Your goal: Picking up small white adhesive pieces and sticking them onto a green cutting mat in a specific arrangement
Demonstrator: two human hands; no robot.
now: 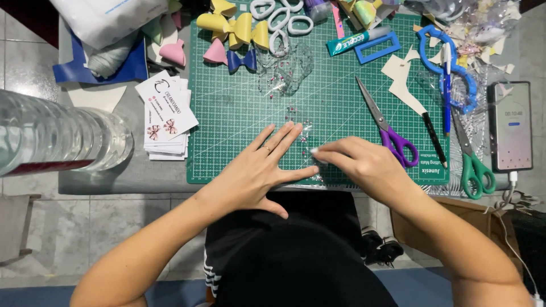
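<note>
- Clear glittery sheet [305, 132]: thin, transparent plastic flecked with small pink specks, lying flat at the near edge of the cutting mat [239, 108], under and between both hands.
- Left hand [259, 170]: palm down, fingers spread and straight, pressing the sheet flat; nothing grasped; a ring shows on one finger.
- Right hand [364, 165]: fingers bent and pinched together on a small pale piece [314, 152] at the sheet's surface, just beside the left fingertips.
- Cutting mat: one, green, rubbery, printed with a white grid, rectangular.
- Scissors, two pairs: purple-handled scissors [392, 139] lie shut on the mat just beyond the right hand; green-handled scissors [472, 165] lie at the mat's right edge.
- Black pencil [434, 139]: one, slim, between the two pairs.
- Card stack [165, 116]: one pile of white paper cards with small bow prints, left of the mat.
- Smartphone [510, 125]: one, lit screen, on the far right, cable attached.
- Second clear sheet [284, 71]: crumpled, speckled, mid-mat.
- Glue stick [355, 40]: one, green and white cylinder, beside a blue rectangular frame [378, 48].
- Bows: yellow bows [236, 28], one dark blue bow [242, 59], one pink cone-shaped piece [216, 52], smooth and glossy, at the far edge.
- White oval rings [281, 20]: about four, looped together.
</note>
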